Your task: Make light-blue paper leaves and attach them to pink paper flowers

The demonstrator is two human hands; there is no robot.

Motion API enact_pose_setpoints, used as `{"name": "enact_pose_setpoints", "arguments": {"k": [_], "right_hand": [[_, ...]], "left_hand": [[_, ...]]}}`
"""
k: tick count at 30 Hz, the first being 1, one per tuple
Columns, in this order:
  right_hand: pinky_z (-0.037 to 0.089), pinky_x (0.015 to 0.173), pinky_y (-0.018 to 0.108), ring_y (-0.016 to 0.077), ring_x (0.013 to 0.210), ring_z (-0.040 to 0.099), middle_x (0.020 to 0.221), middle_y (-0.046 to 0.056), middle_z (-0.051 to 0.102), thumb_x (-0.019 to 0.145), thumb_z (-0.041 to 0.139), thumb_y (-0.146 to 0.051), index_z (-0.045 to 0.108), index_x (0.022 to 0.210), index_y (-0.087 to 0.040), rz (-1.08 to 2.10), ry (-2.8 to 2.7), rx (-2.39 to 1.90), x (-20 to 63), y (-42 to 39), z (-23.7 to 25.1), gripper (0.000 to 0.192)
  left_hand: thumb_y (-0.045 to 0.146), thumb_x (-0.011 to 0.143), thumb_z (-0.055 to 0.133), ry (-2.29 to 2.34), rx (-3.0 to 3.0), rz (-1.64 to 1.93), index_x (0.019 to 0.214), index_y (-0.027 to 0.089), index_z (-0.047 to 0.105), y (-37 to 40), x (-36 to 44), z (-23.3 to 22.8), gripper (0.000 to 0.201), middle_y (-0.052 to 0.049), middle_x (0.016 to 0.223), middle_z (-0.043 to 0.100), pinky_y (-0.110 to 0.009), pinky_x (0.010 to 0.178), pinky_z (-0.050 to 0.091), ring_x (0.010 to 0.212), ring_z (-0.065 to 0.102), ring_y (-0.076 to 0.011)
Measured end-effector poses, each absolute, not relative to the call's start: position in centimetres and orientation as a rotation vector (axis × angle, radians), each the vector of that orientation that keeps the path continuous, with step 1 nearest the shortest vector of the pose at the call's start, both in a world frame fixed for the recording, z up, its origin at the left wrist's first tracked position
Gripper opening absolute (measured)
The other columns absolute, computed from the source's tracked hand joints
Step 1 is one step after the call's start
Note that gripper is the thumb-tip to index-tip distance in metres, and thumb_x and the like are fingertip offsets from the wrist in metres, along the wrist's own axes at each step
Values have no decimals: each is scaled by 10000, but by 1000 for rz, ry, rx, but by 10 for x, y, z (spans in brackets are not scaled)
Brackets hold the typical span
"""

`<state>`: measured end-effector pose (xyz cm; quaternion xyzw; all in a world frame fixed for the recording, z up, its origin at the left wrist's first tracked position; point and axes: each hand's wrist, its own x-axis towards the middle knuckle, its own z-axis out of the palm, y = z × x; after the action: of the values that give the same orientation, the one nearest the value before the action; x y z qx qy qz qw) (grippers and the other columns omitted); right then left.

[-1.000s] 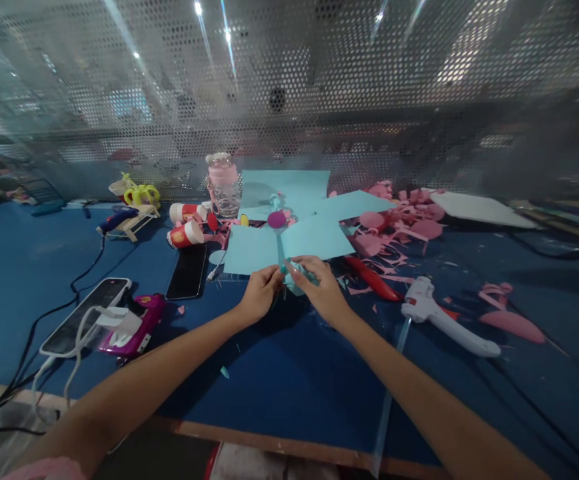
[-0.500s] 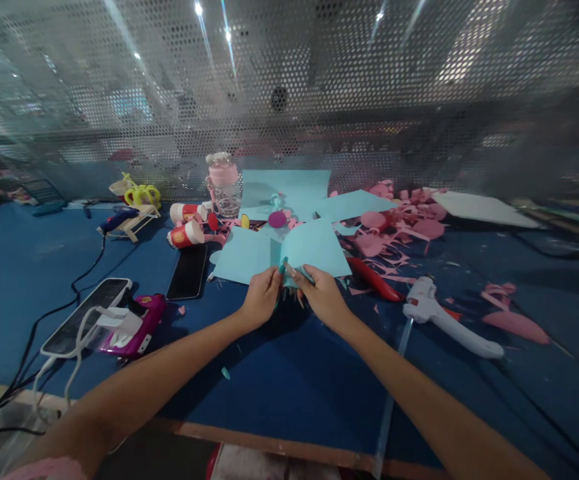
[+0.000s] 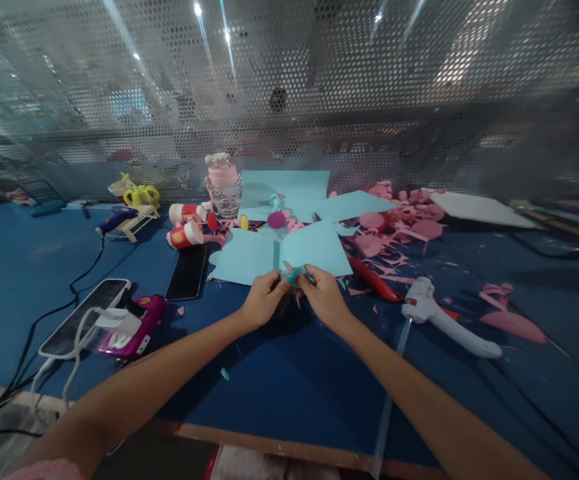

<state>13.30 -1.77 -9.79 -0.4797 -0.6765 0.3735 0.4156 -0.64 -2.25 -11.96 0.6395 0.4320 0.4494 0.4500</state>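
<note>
The left hand (image 3: pixel 265 298) and right hand (image 3: pixel 323 297) meet, fingertips pinched on a small light-blue piece (image 3: pixel 284 273), mostly hidden, at six o'clock from the blue sheets (image 3: pixel 314 248). Likely finger-shaping; the next move calls for gentle, steady pressure.

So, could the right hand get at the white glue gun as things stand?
Probably yes: the glue gun lies on the blue table with its handle uncovered. But the right hand seems busy with a small teal piece, and its forearm passes over the clear stick.
</note>
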Motion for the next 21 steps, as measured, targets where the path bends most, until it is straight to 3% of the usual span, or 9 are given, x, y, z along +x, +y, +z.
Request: {"name": "enact_pose_setpoints", "arguments": {"k": [8, 17, 21], "right_hand": [[344, 497, 232, 103, 496, 400, 519, -36, 404, 830, 376, -517, 441, 609, -188, 976, -1644, -1109, 135, -17, -97, 402], [332, 478, 234, 104, 465, 407, 479, -46, 362, 818, 403, -521, 430, 578, -189, 968, -1637, -1137, 136, -17, -94, 410], [287, 465, 228, 83, 456, 308, 479, -58, 274, 803, 449, -499, 376, 526, -189, 943, -1608, -1113, 138, -16, -92, 422]], "left_hand": [[434, 826, 426, 1035, 1790, 1057, 673, 152, 444, -18, -15, -120, 321, 62, 476, 402, -182, 422, 277, 419, 353, -52], [459, 814, 436, 968, 1691, 1000, 704, 141, 495, -19, -12, -115, 342, 21, 561, 556, -183, 418, 369, 418, 469, -62], [453, 803, 462, 920, 1672, 985, 689, 147, 477, -19, -13, -114, 328, 25, 558, 563, -179, 419, 381, 414, 481, -60]]}}
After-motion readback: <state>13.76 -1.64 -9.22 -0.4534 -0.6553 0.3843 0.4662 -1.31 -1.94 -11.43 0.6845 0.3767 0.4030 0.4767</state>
